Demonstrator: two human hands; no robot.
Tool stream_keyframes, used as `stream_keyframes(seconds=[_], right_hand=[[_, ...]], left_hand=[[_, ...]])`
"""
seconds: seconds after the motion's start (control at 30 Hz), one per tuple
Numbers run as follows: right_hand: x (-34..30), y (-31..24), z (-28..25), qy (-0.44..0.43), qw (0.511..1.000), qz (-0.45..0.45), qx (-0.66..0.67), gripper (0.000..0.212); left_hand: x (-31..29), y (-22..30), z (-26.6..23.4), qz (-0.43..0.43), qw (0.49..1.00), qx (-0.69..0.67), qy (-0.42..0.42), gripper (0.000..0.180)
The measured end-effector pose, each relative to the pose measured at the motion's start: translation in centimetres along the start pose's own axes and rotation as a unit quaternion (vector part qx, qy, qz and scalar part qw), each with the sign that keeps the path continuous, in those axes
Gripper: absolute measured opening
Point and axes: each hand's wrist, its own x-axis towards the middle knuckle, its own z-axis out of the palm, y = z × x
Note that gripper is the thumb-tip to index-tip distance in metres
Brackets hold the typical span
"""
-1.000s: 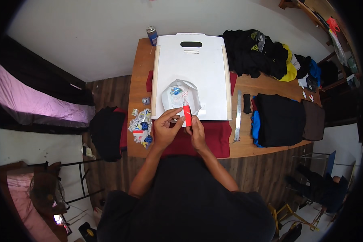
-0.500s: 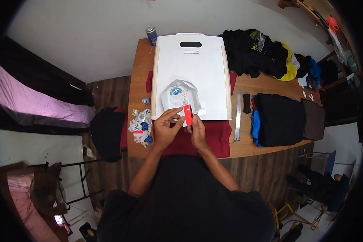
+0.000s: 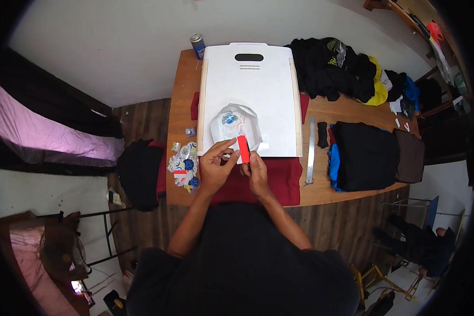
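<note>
Wooden table (image 3: 326, 109) below a pale wall (image 3: 121, 47), seen from above; your left hand (image 3: 214, 167) pinches a small red strip (image 3: 243, 149) between thumb and fingertips; your right hand (image 3: 258, 173) closes beside it, apparently on a dark slim piece (image 3: 248, 142) along the strip's right edge; whether it also grips the strip, you cannot tell. Both hands sit close together, the strip tilted over the near rim of a white bag (image 3: 253, 129); should that pinch loosen, the strip could drop into the bag, among the clear and blue contents (image 3: 229, 119), or onto the dark red cloth (image 3: 279, 184); if the dark piece is sharp, a slip could nick your left fingertips. Bag and white board (image 3: 271, 89) lie directly ahead; a low sleeve or wrist could catch the bag's rim and tip it. Farther left, loose patterned pieces (image 3: 186, 164) lie in a heap, which a sweeping elbow could scatter; rightward, a metal ruler (image 3: 310, 150) and folded black garments (image 3: 364, 157) lie well apart from your hands.
</note>
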Motion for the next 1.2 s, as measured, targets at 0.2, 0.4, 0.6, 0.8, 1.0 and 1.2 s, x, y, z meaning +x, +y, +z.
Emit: stream_keyframes(seconds=[0.2,0.4,0.6,0.8,1.0,1.2], right_hand=[[-0.1,0.2,-0.1,0.012,1.000,0.000,0.009,0.035],[-0.1,0.2,-0.1,0.009,1.000,0.005,0.012,0.035],[-0.1,0.3,-0.1,0.006,1.000,-0.006,0.015,0.035],[0.1,0.1,-0.3,0.010,1.000,-0.005,-0.009,0.035],[0.1,0.0,-0.4,0.006,1.000,0.007,-0.008,0.037],[0.2,-0.1,-0.3,0.015,1.000,0.017,-0.014,0.037]], left_hand=[[0.3,0.5,0.3,0.007,1.000,-0.006,0.003,0.038],[0.1,0.5,0.2,0.008,1.000,-0.005,-0.006,0.039],[-0.2,0.2,0.2,-0.009,1.000,-0.005,-0.001,0.038],[-0.3,0.1,0.2,0.001,1.000,-0.006,-0.011,0.038],[-0.3,-0.2,0.2,-0.003,1.000,-0.008,-0.009,0.037],[-0.4,-0.4,0.1,-0.006,1.000,-0.002,-0.017,0.037]])
